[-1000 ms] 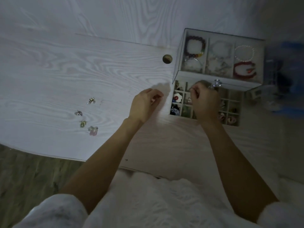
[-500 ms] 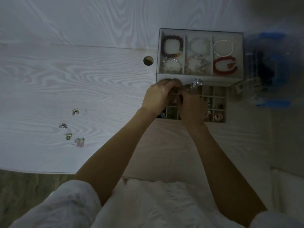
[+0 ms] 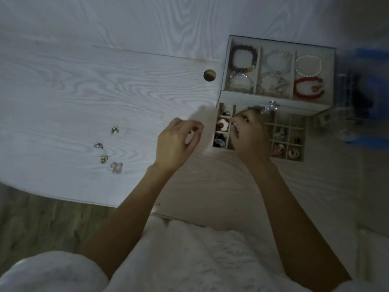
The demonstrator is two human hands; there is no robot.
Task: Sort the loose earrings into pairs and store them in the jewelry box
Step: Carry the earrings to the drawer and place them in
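Right hand [image 3: 249,133] over jewelry box [image 3: 280,106] drawer, pinch hidden, cannot tell contents. Left hand [image 3: 179,142] beside box, loosely curled, apparently empty. Four earrings [image 3: 116,167] well left, awaiting pairing.

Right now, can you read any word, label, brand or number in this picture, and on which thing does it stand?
None can be read.
Jewelry box: no print shows on it.
Blue object at the right edge: too blurred to tell if it bears any text.
Table: only wood grain.
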